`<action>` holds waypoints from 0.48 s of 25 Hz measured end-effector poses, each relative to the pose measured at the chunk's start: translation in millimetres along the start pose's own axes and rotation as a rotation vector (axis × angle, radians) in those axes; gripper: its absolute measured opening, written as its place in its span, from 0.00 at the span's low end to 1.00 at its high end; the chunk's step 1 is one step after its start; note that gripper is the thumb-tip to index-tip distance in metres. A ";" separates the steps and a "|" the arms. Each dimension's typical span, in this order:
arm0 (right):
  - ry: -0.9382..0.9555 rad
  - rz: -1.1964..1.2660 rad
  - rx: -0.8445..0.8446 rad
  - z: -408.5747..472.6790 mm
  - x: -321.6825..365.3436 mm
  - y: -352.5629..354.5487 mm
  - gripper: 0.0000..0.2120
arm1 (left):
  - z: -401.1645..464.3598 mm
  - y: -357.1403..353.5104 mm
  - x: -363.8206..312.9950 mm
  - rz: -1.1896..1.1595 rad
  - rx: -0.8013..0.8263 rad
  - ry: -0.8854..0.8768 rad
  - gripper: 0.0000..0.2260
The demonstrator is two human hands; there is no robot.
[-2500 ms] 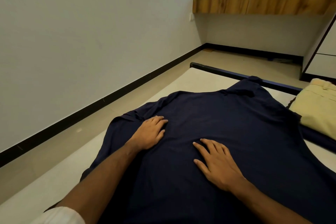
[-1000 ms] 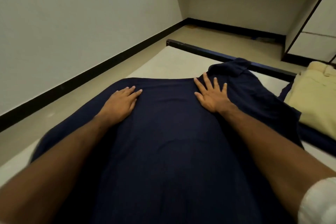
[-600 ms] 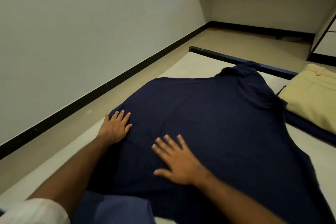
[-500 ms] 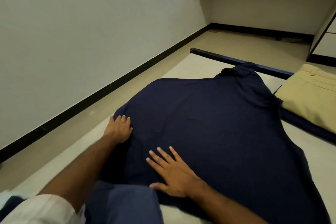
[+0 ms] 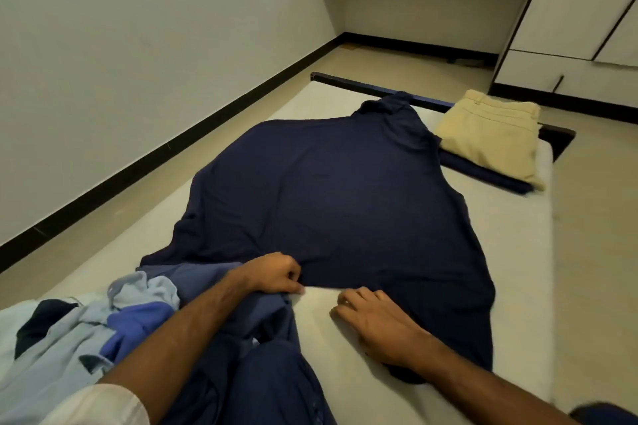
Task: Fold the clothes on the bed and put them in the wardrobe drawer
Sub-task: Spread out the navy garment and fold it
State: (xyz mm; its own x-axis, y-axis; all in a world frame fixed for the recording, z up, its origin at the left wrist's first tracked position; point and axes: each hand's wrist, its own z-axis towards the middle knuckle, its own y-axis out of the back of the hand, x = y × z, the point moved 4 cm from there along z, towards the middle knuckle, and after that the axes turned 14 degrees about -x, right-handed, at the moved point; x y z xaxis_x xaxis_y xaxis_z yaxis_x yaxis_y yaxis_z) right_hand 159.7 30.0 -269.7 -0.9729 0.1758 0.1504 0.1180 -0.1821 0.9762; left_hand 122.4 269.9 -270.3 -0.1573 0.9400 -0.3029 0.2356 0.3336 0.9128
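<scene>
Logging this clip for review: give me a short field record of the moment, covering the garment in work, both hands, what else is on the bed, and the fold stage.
garment: navy shirt spread flat on the mattress
left hand: pinches the shirt's near hem
right hand: fingers curled at the near hem; grip unclear
folded already: beige trousers at the far corner
unfolded: pile of blue clothes, near left
stage: shirt smoothed, first fold not yet made
</scene>
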 end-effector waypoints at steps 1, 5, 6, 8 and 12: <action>-0.034 -0.014 -0.017 -6.7 3.3 2.6 0.22 | -11.0 -7.1 11.6 -0.084 0.010 0.080 0.18; -0.382 0.083 0.063 -11.8 9.8 10.8 0.18 | -58.9 -18.4 39.4 -0.457 -0.058 0.465 0.17; -0.532 0.163 0.104 -10.0 11.2 10.3 0.17 | -67.5 -16.5 42.4 -0.531 -0.143 0.572 0.17; -0.954 0.681 0.062 -6.1 17.8 3.5 0.10 | -82.1 -15.3 45.5 -0.789 -0.350 0.804 0.18; -1.483 1.980 -0.512 18.3 35.6 -31.1 0.08 | -93.8 -18.9 42.4 -1.638 -0.776 1.140 0.20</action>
State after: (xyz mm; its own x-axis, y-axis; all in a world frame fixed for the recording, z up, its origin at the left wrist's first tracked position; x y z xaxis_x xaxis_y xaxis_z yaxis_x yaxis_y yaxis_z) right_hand 125.0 59.6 -291.8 0.8108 -0.2034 0.5489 0.0181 -0.9285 -0.3708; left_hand 21.3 296.7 -274.7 -0.1888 -0.6332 -0.7506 -0.9730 0.2240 0.0558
